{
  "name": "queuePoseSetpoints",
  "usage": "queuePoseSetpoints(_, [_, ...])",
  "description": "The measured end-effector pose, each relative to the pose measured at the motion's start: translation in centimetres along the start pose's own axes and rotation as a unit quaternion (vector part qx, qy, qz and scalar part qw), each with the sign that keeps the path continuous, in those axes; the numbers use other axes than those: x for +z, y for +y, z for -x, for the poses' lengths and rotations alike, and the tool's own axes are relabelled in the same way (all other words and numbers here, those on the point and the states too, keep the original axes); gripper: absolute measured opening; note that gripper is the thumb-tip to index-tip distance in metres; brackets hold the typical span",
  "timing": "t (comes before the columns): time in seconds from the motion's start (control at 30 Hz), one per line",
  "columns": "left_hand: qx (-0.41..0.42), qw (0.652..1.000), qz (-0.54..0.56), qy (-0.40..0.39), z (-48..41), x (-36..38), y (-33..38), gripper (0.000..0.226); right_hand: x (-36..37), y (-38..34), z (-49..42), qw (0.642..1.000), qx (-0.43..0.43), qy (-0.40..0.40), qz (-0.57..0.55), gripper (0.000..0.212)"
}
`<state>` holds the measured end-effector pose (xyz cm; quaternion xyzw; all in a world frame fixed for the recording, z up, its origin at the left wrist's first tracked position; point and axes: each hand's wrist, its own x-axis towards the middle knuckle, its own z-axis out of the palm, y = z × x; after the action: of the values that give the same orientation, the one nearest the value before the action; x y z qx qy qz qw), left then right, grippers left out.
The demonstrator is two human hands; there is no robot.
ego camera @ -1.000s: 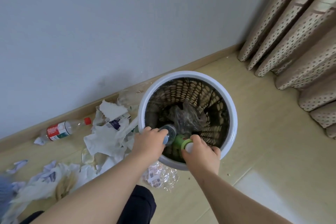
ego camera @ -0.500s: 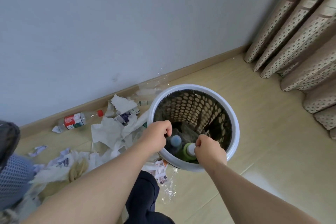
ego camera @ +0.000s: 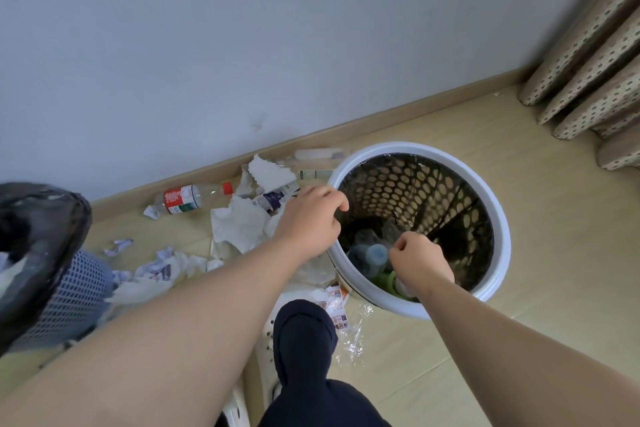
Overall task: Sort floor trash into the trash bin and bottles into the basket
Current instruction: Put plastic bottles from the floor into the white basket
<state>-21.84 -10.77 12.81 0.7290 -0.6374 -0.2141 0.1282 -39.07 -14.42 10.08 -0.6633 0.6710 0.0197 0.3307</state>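
- Where the floor meets the grey wall, the round white-rimmed basket with a dark perforated wall (ego camera: 491,204) stands upright, its mouth open to the camera; a thin clear liner shows along the inside of the rim.
- Deep inside it lie bottles: a clear plastic bottle with a pale blue cap (ego camera: 375,253) and, nearer the front wall, a green bottle (ego camera: 386,282), both partly hidden by the right arm.
- Over the front of the basket's mouth the right hand (ego camera: 420,262) is loosely curled, fingertips pinched together; whether it grips anything cannot be told.
- At the basket's left rim the left hand (ego camera: 311,218) hangs with fingers bent down in a loose curl, and nothing is visibly held in it.
- Just left of the basket, crumpled white paper towels (ego camera: 239,225) lie in a heap on the pale wood-look floor (ego camera: 554,288), with torn printed scraps and clear plastic film (ego camera: 351,336) near the person's dark-trousered knee (ego camera: 304,333).
- Along the baseboard lies a clear plastic bottle with a red label and red cap (ego camera: 188,198), on its side.
- At the far left stands a blue mesh trash bin lined with a black bag (ego camera: 65,291).
- Beige dotted curtains (ego camera: 595,55) hang in the right corner.
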Motion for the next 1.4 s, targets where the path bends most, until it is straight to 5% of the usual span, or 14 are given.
queuePoseSetpoints(0.3, [-0.097,0.990,0.079,-0.064,1.8,-0.8,-1.3,0.028,-0.1,-0.2,0.1,0.999,-0.011,0.023,-0.021,0.013])
queuePoseSetpoints(0.43, [-0.143,0.975,0.167,-0.032,1.2,0.4,-2.3,0.026,0.2,1.0,-1.8,1.000,-0.005,0.022,0.006,0.015])
queuePoseSetpoints(0.57, [-0.253,0.945,0.207,0.004,-0.7,2.4,-5.3,0.027,2.3,2.3,-5.9,0.997,0.033,0.002,0.075,0.036])
queuePoseSetpoints(0.77, [-0.239,0.950,0.149,-0.133,-2.0,5.9,-8.5,0.024,6.0,3.0,-11.9,0.985,0.108,-0.028,0.132,0.067])
queuePoseSetpoints(0.97, [-0.232,0.950,0.144,-0.153,-2.5,6.6,-9.2,0.023,7.6,1.9,-12.7,0.981,0.106,-0.092,0.131,0.031])
queuePoseSetpoints(1.2, [-0.261,0.941,0.205,-0.060,-0.9,-0.4,-7.5,0.022,1.8,-1.6,-7.6,0.998,0.021,0.006,0.051,0.032])
queuePoseSetpoints(1.4, [-0.262,0.920,0.291,0.015,5.9,-5.3,-2.1,0.026,-5.0,-6.3,0.5,0.987,-0.065,0.083,-0.123,0.023])
